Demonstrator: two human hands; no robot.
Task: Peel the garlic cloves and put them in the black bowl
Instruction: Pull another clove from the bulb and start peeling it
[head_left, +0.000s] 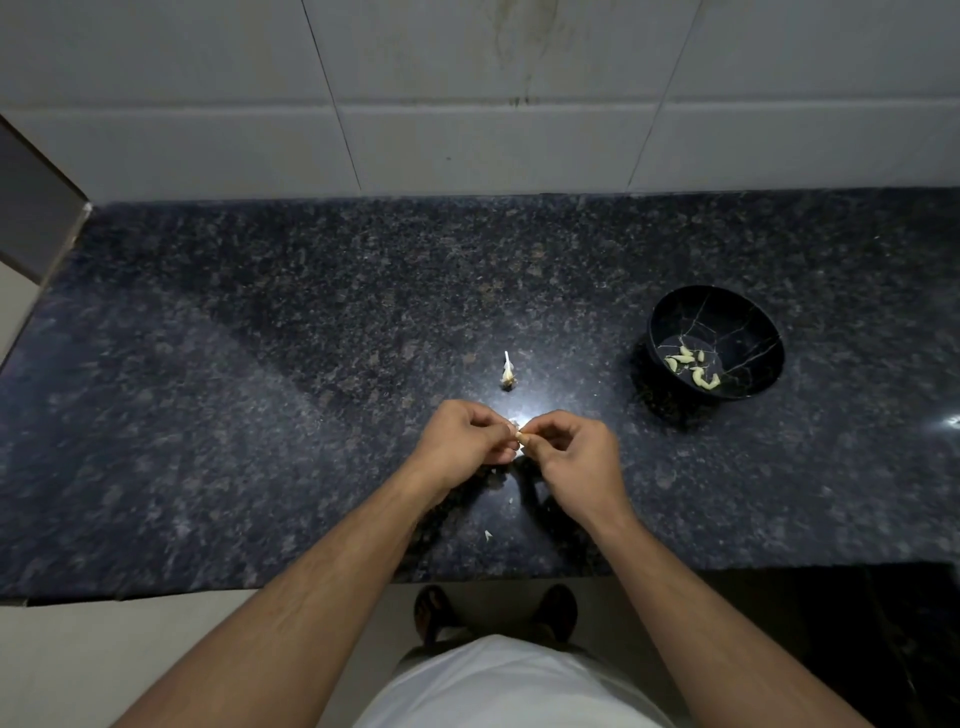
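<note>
1. My left hand (462, 434) and right hand (574, 449) are drawn together over the bench (260, 364), fingertips of both pinching one small garlic clove (523, 440) between them.
2. The black bowl (715, 343) sits well off beyond my right hand, with pale peeled cloves (693, 366) pooled in its bottom.
3. The clove is tiny and likely slick; if my nails slip, I judge it could drop to the bench or roll off the near edge.
4. Papery skin scraps (488, 535) lie under and behind my hands; the bare garlic stem (508, 374) rests just ahead.
5. The bench is dark, speckled, glossy stone, so white flakes show but could scatter.
</note>
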